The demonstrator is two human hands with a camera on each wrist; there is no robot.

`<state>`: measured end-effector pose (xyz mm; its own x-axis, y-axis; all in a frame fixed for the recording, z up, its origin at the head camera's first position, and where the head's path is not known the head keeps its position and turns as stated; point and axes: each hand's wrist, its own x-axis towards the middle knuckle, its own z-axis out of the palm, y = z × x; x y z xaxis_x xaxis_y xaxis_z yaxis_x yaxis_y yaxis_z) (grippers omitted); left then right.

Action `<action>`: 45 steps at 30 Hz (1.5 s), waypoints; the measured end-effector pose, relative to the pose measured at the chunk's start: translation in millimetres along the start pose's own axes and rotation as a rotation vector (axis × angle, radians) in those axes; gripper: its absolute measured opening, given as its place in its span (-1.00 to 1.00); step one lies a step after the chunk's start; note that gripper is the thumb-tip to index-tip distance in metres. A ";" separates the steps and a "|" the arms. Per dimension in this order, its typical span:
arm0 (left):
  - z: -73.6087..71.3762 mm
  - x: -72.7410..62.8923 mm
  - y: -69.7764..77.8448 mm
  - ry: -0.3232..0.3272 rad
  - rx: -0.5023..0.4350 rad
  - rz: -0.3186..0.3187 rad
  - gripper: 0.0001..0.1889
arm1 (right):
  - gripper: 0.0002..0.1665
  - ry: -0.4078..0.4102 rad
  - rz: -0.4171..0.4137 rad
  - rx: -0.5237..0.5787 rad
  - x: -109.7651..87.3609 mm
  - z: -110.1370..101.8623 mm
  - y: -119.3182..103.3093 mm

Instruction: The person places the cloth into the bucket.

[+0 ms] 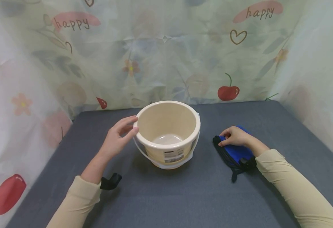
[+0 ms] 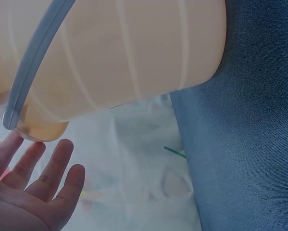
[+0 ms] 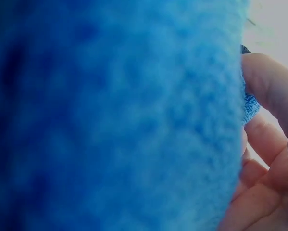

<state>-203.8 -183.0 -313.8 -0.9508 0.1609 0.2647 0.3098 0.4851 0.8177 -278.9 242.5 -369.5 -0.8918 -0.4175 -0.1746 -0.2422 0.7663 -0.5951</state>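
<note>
A cream bucket (image 1: 168, 142) stands upright in the middle of the table, its white handle (image 1: 170, 165) hanging down at the front. My left hand (image 1: 118, 136) is at the bucket's left rim, thumb and fingertips against it, fingers spread and relaxed; the left wrist view shows the fingertips (image 2: 62, 149) by the rim. To the right of the bucket, my right hand (image 1: 236, 136) pinches a blue cloth (image 1: 237, 152) by its far left corner. Black cord-like strands (image 1: 224, 156) run along the cloth's left side. The blurred blue cloth (image 3: 134, 120) fills most of the right wrist view.
A dark grey cloth covers the table (image 1: 166, 199). Patterned curtains (image 1: 163, 57) stand behind it and on both sides. A label (image 1: 173, 155) is on the bucket's front. Black wrist mounts (image 1: 111, 181) sit at the sleeves.
</note>
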 end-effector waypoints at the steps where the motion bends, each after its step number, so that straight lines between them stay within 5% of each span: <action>1: 0.1 -0.2 0.3 0.000 -0.002 0.001 -0.51 | -0.50 0.005 0.002 0.006 -0.1 0.2 0.6; 9: 1.7 -1.2 0.3 0.011 -0.001 0.007 -0.53 | -0.61 0.046 -0.005 0.018 -1.7 1.6 1.4; 45: 1.6 0.6 -0.7 0.006 0.005 0.008 -0.53 | -0.41 0.209 0.094 0.276 -27.4 -29.9 -2.4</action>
<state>-204.5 -181.9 -315.0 -0.9484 0.1598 0.2738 0.3170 0.4883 0.8131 -265.4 266.7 -339.9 -0.9711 -0.2204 -0.0917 -0.0681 0.6240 -0.7785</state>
